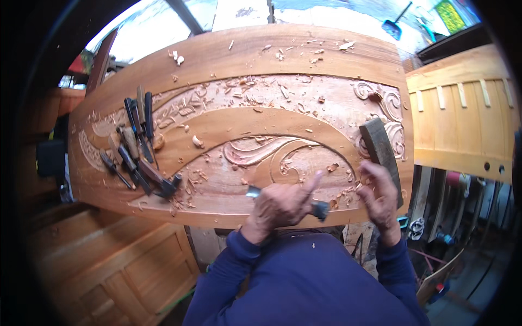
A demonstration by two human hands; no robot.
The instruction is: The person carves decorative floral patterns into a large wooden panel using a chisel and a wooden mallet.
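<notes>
My left hand (280, 206) is wrapped round a carving chisel (321, 209), thumb raised. The metal blade sticks out to the left of the fist, and the dark handle end shows on the right. My right hand (379, 198) is empty, its fingers curved and apart, beside the near part of a long dark block (378, 142). Below both hands lies a large wooden panel (228, 119) with carved scrolls. A carved leaf curl (253, 154) sits in the arched recess just beyond my left hand.
Several chisels and gouges (133, 146) lie in a cluster on the panel's left side. Wood shavings (185, 106) are scattered over the carving. A pale slatted wooden panel (462, 103) stands at the right, and a panelled door (136, 271) is at the lower left.
</notes>
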